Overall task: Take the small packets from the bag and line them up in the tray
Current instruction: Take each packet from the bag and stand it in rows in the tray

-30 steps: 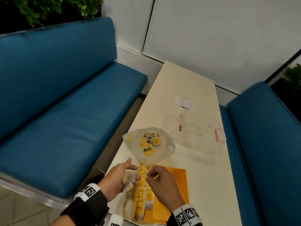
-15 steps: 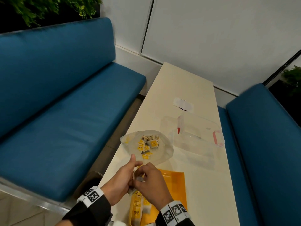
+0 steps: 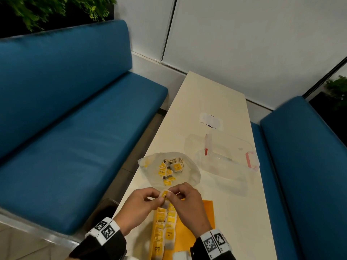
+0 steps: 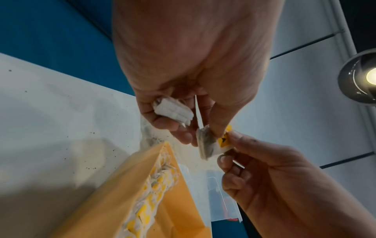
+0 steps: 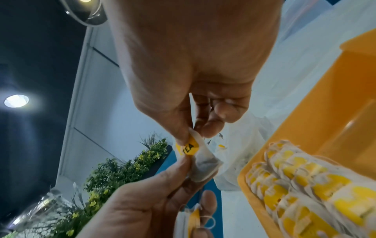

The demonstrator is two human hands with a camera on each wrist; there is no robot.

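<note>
Both hands pinch one small yellow-and-white tea packet [image 3: 165, 195] above the far end of the orange tray [image 3: 206, 211]. My left hand [image 3: 159, 199] holds its lower edge with thumb and finger. The same hand's curled fingers also grip a white bundle of spare packets [image 4: 173, 112]. My right hand [image 3: 171, 194] pinches the packet's yellow tag [image 5: 191, 147]. Two rows of packets [image 3: 166, 228] lie along the tray's left side. The open clear bag [image 3: 189, 177] just beyond the tray holds several more packets [image 3: 171, 167].
A clear lidded container [image 3: 225, 156] with red clips stands right of the bag. A white paper scrap [image 3: 211, 120] lies farther up the narrow cream table [image 3: 212, 94]. Blue benches [image 3: 75, 137] run along both sides. The tray's right part is bare orange.
The right hand left the packet row in the tray and met the left hand. Both rose a little toward the bag and now pinch one packet between them.
</note>
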